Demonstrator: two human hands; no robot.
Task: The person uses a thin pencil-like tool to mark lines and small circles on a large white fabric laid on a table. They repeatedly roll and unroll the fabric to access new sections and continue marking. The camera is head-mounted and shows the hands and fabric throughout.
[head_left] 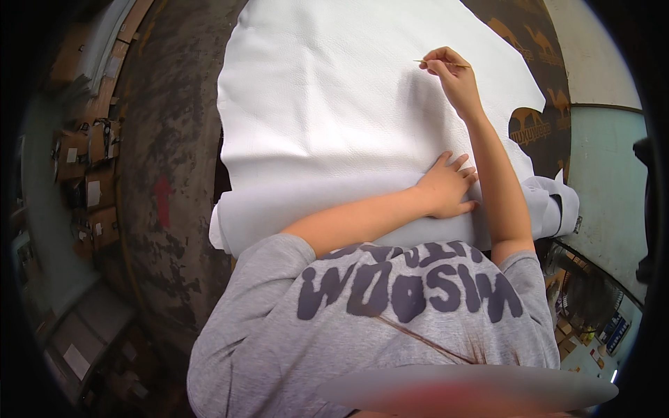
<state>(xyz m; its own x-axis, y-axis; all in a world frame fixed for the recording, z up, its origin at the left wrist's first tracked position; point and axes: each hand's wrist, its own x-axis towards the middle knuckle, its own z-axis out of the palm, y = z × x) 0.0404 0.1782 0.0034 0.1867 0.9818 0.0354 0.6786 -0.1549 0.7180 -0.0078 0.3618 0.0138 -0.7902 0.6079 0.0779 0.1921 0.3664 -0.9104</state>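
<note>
A large white leather hide (313,104) with a pebbled grain and uneven edges lies spread out in front of me. Its near part is gathered into a thick roll (279,209) close to my body, with a paler, smoother side showing. My left hand (449,187) rests on this roll, fingers spread and pressing nothing else. Farther out, above the right part of the hide, my right hand (453,76) pinches a thin yellowish pen (460,65). The pen's tip points left, and I cannot tell whether it touches the leather.
Under the hide is a dark surface with orange printed figures (540,45). A worn dark floor with a red arrow (163,200) stretches to the left, where cardboard boxes (104,226) are stacked. A fan (589,296) stands at the lower right, beside a pale wall (613,167).
</note>
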